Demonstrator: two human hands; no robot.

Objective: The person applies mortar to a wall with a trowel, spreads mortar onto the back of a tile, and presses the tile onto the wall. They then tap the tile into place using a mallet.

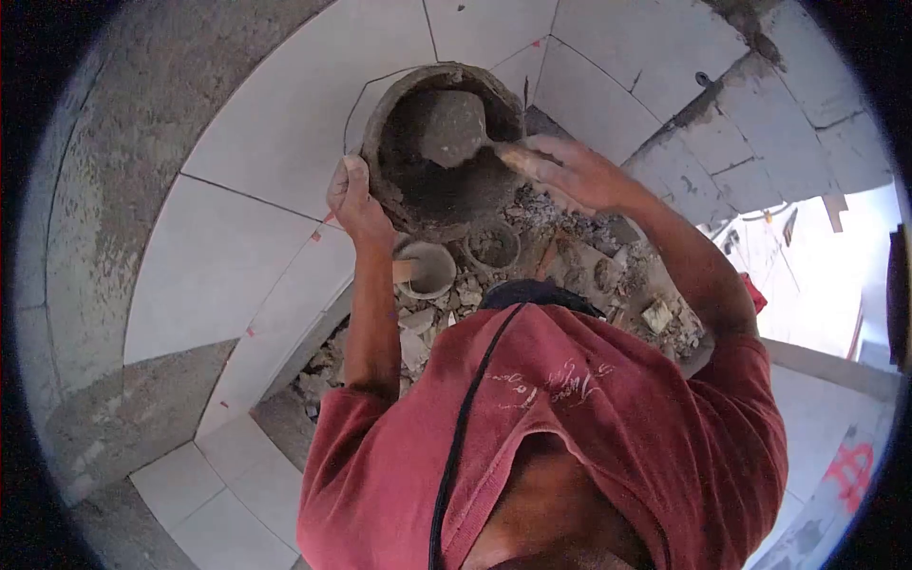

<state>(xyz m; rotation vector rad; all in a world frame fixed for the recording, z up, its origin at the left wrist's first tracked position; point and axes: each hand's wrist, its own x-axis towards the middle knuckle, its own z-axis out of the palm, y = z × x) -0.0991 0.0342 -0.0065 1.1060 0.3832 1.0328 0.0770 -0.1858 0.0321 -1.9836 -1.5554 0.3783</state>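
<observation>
My left hand (359, 198) grips the left rim of a round, mortar-crusted bucket (382, 142), with the thumb over its edge. The bucket is tilted so its dark inside faces me. My right hand (570, 174) is closed round the handle of a trowel (454, 130) at the bucket's right side. The trowel's flat grey blade lies over the bucket's opening. Whether mortar sits under the blade is hard to tell. A thin wire handle (356, 106) loops out at the bucket's upper left.
Below the bucket stand a pale round container (430, 270) and a smaller dirty one (492, 244), among rubble (415, 344). White tiles (247, 142) cover the walls around. Bare grey cement (142, 171) shows at left. Bright light comes from an opening at right.
</observation>
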